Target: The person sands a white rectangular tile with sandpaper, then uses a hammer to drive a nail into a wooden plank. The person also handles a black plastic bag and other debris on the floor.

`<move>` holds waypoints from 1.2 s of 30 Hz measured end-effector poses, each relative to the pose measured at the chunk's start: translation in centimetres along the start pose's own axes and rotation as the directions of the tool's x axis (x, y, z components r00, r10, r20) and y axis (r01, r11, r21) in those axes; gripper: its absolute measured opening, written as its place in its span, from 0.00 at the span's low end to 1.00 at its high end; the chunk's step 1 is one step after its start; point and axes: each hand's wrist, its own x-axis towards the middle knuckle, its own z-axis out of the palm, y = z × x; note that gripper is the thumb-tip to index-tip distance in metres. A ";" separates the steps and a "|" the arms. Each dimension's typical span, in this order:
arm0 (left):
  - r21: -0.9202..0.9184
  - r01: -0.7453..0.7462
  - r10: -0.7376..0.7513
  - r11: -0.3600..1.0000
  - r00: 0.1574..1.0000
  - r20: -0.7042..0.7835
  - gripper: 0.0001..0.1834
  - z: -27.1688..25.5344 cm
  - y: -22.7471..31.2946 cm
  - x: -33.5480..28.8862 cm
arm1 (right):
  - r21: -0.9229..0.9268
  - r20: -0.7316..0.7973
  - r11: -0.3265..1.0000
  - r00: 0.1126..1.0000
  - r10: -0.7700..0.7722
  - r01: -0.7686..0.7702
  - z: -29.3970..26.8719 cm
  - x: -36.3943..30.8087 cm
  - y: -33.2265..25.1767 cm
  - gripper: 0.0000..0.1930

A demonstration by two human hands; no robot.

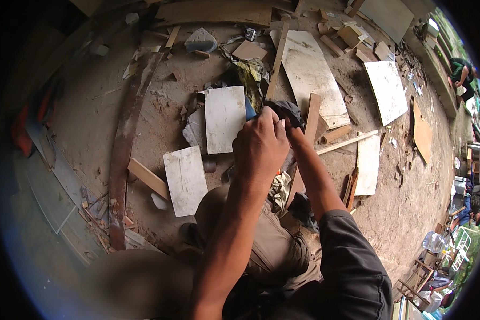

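My left hand (260, 140) is closed, knuckles up, in front of me above the debris. My right hand (293, 130) meets it at the fingertips and is partly hidden behind it. Both sets of fingers are drawn together, but what they pinch is too small or covered to make out. Just beyond the fingers lies crumpled black material (289, 111), plastic or cloth; I cannot tell whether it is held. A bit of blue (250, 110) shows beside my left knuckles. Left of that hand is a white board piece (225, 118), with another white board (185, 181) nearer me.
A long brown plank (128, 154) runs along the left. Glass sheets (50, 197) lie farther left. Ahead are a large stained board (314, 74) and yellowish crumpled plastic (249, 74). Wood strips (346, 143) and a white panel (386, 90) lie right. Another person (461, 80) is far right.
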 end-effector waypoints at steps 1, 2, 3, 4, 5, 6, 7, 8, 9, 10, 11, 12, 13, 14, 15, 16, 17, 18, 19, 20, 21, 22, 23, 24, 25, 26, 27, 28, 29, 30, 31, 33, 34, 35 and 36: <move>-0.006 0.005 -0.005 1.000 1.000 0.007 0.09 0.0 0.1 0.3 | 0.022 0.008 1.000 1.000 -0.002 0.002 -0.1 -0.2 -0.5 0.23; -0.011 0.010 -0.010 1.000 1.000 0.014 0.10 0.0 0.1 0.6 | 0.043 0.017 0.999 1.000 -0.007 0.006 -0.2 -0.3 -1.0 0.23; -0.015 0.016 -0.016 1.000 1.000 0.020 0.10 -0.1 0.1 0.7 | 0.058 0.024 0.998 1.000 -0.013 0.012 -0.3 -0.3 -1.5 0.23; -0.014 0.018 -0.018 1.000 1.000 0.024 0.10 0.0 0.0 0.9 | 0.072 0.031 0.997 0.999 -0.020 0.017 -0.3 0.0 -2.1 0.22; -0.016 0.009 -0.008 1.000 0.999 0.035 0.11 0.3 0.0 1.1 | 0.085 0.026 0.996 1.000 -0.019 0.016 -0.8 -0.3 -2.2 0.22; -0.016 0.001 0.000 1.000 0.999 0.045 0.11 0.4 0.1 1.2 | 0.097 0.022 0.995 1.000 -0.020 0.018 -1.1 -0.6 -2.4 0.22; -0.011 -0.006 0.006 1.000 0.998 0.062 0.11 0.5 0.3 1.4 | 0.105 0.010 0.994 1.000 -0.019 0.018 -1.2 -0.8 -2.2 0.22; -0.005 -0.011 0.011 1.000 0.997 0.079 0.12 0.6 0.5 1.4 | 0.114 0.000 0.993 1.000 -0.010 0.010 -1.3 -1.3 -2.0 0.22; 0.001 -0.016 0.015 1.000 0.995 0.094 0.12 0.6 0.6 1.5 | 0.114 -0.016 0.993 1.000 -0.008 0.010 -1.6 -1.6 -1.8 0.22; 0.001 -0.020 0.020 1.000 0.995 0.094 0.12 0.5 0.6 1.4 | 0.119 -0.021 0.993 1.000 -0.006 0.009 -1.2 -1.7 -1.9 0.22; 0.001 -0.025 0.025 1.000 0.995 0.095 0.12 0.5 0.6 1.4 | 0.129 -0.026 0.992 1.000 -0.007 0.010 -1.1 -1.8 -2.0 0.22; 0.000 -0.030 0.030 1.000 0.995 0.095 0.12 0.5 0.6 1.3 | 0.132 -0.028 0.991 1.000 -0.010 0.013 -0.9 -2.0 -2.1 0.21; 0.001 -0.033 0.033 0.999 0.996 0.086 0.12 0.3 0.7 1.2 | 0.134 -0.032 0.991 0.999 -0.013 0.017 -0.8 -1.9 -2.2 0.21; 0.001 -0.036 0.036 0.999 0.996 0.077 0.13 0.2 0.9 1.1 | 0.138 -0.037 0.990 0.999 -0.014 0.019 -0.8 -2.0 -2.3 0.21; 0.001 -0.040 0.040 0.999 0.997 0.069 0.13 0.1 1.0 0.9 | 0.138 -0.042 0.990 0.999 -0.016 0.021 -0.7 -2.0 -2.5 0.21; -0.005 -0.037 0.037 0.999 0.996 0.076 0.13 0.0 1.1 0.9 | 0.137 -0.050 0.990 0.999 -0.016 0.023 -0.8 -2.0 -2.6 0.21; -0.010 -0.034 0.035 0.999 0.996 0.082 0.13 0.0 1.2 0.8 | 0.134 -0.059 0.991 0.998 -0.020 0.028 -1.0 -2.0 -2.7 0.21; -0.016 -0.032 0.033 0.999 0.995 0.090 0.13 0.0 1.4 0.8 | 0.136 -0.068 0.990 0.998 -0.019 0.028 -1.2 -2.0 -2.7 0.21; -0.014 -0.036 0.037 0.999 0.996 0.077 0.13 -0.1 1.3 0.7 | 0.136 -0.076 0.990 0.997 -0.018 0.029 -1.3 -2.1 -3.1 0.21; -0.011 -0.040 0.041 0.999 0.997 0.065 0.13 -0.2 1.3 0.6 | 0.134 -0.081 0.991 0.997 -0.017 0.028 -1.4 -2.2 -3.5 0.21; -0.008 -0.043 0.044 0.999 0.998 0.053 0.13 -0.3 1.3 0.5 | 0.129 -0.087 0.991 0.996 -0.015 0.026 -1.4 -2.3 -3.8 0.21; 0.009 -0.048 0.048 0.999 0.999 0.022 0.13 -0.3 1.3 0.3 | 0.115 -0.094 0.993 0.996 -0.009 0.020 -1.6 -2.4 -4.3 0.21; 0.012 -0.034 0.034 0.999 0.999 0.020 0.13 -0.5 1.0 0.2 | 0.103 -0.098 0.995 0.995 -0.006 0.016 -1.6 -2.3 -5.1 0.20; 0.017 -0.019 0.019 1.000 1.000 0.017 0.13 -0.8 0.7 0.2 | 0.112 -0.101 0.994 0.995 -0.006 0.018 -1.1 -2.2 -5.6 0.20; 0.017 -0.013 0.012 1.000 1.000 0.015 0.13 -1.0 0.7 0.1 | 0.138 -0.111 0.990 0.994 -0.015 0.030 -0.9 -1.8 -5.4 0.20; 0.002 -0.031 0.031 1.000 0.999 0.026 0.13 -0.6 1.2 0.3 | 0.262 -0.145 0.965 0.989 0.007 0.032 -0.9 -1.7 -1.3 0.20; 0.008 -0.023 0.023 1.000 1.000 0.017 0.14 -0.7 0.8 0.2 | 0.301 -0.151 0.952 0.988 -0.012 0.058 -0.1 -1.5 0.2 0.19; 0.009 -0.021 0.021 1.000 1.000 0.011 0.14 -0.7 0.8 0.2 | 0.335 -0.164 0.939 0.986 -0.027 0.082 0.0 -1.6 1.2 0.19; 0.015 -0.024 0.024 1.000 1.000 0.017 0.14 -0.8 0.9 0.1 | 0.266 -0.175 0.957 0.982 -0.068 0.113 -0.1 -1.7 2.2 0.19; 0.030 -0.016 0.015 0.999 1.000 0.012 0.14 -1.2 0.8 -0.1 | 0.206 -0.172 0.967 0.978 -0.115 0.150 0.4 -1.6 2.0 0.18; 0.044 -0.007 0.007 0.999 1.000 0.008 0.14 -1.5 0.7 -0.2 | 0.202 -0.175 0.964 0.975 -0.138 0.173 0.9 -1.3 1.7 0.19; 0.025 -0.024 0.023 0.999 0.999 0.027 0.14 -1.2 1.0 -0.2 | 0.175 -0.204 0.962 0.964 -0.172 0.208 0.7 -1.2 2.1 0.19; 0.018 -0.026 0.025 1.000 0.999 0.038 0.14 -1.2 1.0 -0.4 | 0.131 -0.195 0.973 0.967 -0.162 0.189 0.5 -1.6 2.1 0.19; 0.017 -0.021 0.020 1.000 0.999 0.047 0.15 -1.3 1.1 -0.5 | 0.189 -0.200 0.960 0.966 -0.166 0.205 0.5 -1.8 2.0 0.17; 0.016 -0.016 0.015 1.000 0.998 0.055 0.15 -1.3 1.3 -0.5 | 0.248 -0.206 0.943 0.963 -0.172 0.221 0.6 -1.9 1.9 0.15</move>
